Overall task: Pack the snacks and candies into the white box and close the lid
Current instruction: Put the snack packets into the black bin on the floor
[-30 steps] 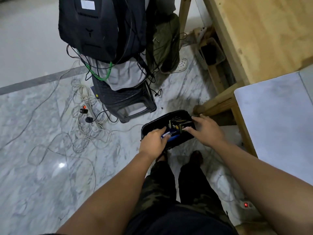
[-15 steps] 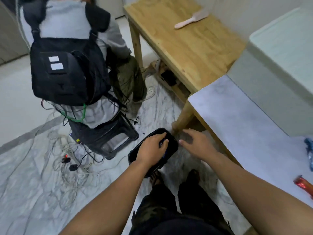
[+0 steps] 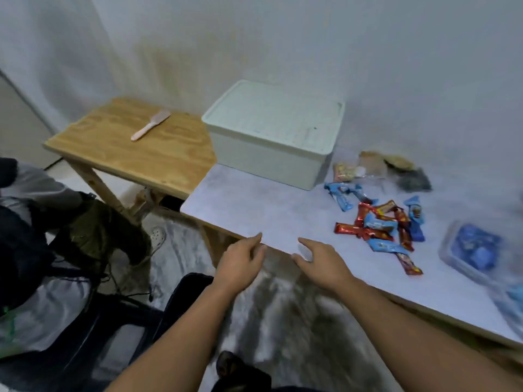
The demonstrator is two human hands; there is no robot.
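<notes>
Both hands have come up from the black container on the floor, which is gone from view, and now hover empty at the near edge of the grey table (image 3: 254, 210): the left hand (image 3: 240, 265) with fingers loosely curled around nothing, the right hand (image 3: 322, 264) with fingers relaxed and spread. At the back of the table sits the white box (image 3: 271, 154), its lid (image 3: 277, 114) on, so it must come off before anything goes in; lifting it carelessly could, I judge, shove the box into the snack bags (image 3: 376, 168) just beside it. Nearer, the red and blue candy bars (image 3: 382, 227) lie in a loose overlapping heap, and a hasty grab might scatter some off the edge. A clear tub (image 3: 469, 250) holds blue items at the right. Against the pale wall stands a wooden table (image 3: 121, 148) bearing a pink brush (image 3: 150, 125); another person sits at the left.
</notes>
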